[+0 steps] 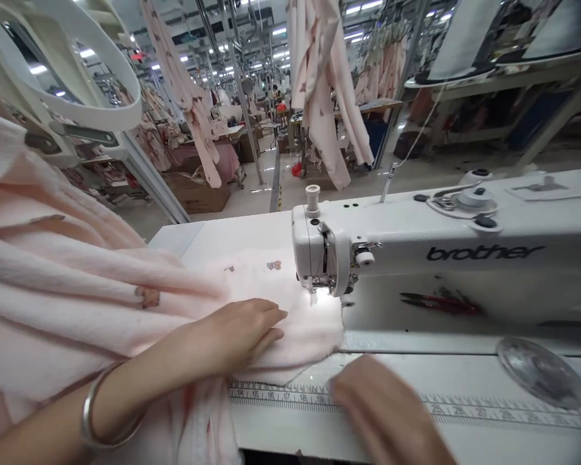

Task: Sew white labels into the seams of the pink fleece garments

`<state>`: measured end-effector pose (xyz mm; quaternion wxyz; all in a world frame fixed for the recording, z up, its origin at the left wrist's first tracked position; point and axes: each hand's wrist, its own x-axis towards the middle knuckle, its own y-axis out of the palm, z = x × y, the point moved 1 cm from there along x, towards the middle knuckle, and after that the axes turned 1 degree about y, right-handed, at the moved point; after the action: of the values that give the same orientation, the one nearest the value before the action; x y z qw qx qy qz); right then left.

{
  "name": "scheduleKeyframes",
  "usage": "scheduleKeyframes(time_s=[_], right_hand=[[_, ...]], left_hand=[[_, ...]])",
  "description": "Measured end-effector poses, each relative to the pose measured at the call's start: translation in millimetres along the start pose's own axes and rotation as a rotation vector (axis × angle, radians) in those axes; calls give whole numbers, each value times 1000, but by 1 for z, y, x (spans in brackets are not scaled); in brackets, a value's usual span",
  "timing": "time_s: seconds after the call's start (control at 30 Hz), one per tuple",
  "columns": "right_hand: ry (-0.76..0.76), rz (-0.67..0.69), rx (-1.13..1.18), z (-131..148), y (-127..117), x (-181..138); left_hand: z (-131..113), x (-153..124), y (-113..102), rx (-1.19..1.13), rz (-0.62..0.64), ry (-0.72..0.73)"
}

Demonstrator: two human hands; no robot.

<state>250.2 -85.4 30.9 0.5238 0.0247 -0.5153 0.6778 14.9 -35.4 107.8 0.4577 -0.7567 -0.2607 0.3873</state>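
My left hand (pixel 252 329) lies on pale pink printed fabric (pixel 290 349), its fingers stretched out over the cloth and a metal bangle (pixel 90 413) round the wrist. Part of this cloth is under the lit needle area of a white sewing machine (pixel 319 252); the rest heaps up at the left. My right hand (pixel 377 400) hovers or rests over the front of the table, right of the fabric's edge and apart from it. Motion blurs it and its fingertips are bent out of sight, so I cannot tell whether it holds anything.
A printed ruler strip (pixel 310 399) runs along the table front. Red-handled thread snips (pixel 440 302) lie beneath the machine arm. At the right is a round clear disc (pixel 542 371). Pink pieces (pixel 319 84) hang behind the machine, and a white ring-shaped frame (pixel 101 110) stands upper left.
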Motion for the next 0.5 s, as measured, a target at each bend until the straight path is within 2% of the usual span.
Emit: scheduleKeyframes(time_s=[0.07, 0.13, 0.2, 0.3, 0.37, 0.43, 0.5], right_hand=[[-140, 113, -22, 19, 29, -4], [-141, 165, -146, 26, 57, -1], [-134, 169, -242, 26, 72, 8], [-182, 147, -249, 24, 69, 11], [-219, 67, -240, 26, 59, 0], [-230, -39, -222, 27, 52, -21], [-224, -85, -206, 25, 51, -42]], left_hand=[[1, 18, 12, 23, 3, 11], [4, 38, 22, 55, -1, -2], [10, 55, 30, 82, -6, -29], [23, 64, 37, 133, -26, -87], [27, 58, 36, 179, -36, -134], [21, 48, 33, 207, -26, -146], [7, 39, 31, 185, 10, -121]])
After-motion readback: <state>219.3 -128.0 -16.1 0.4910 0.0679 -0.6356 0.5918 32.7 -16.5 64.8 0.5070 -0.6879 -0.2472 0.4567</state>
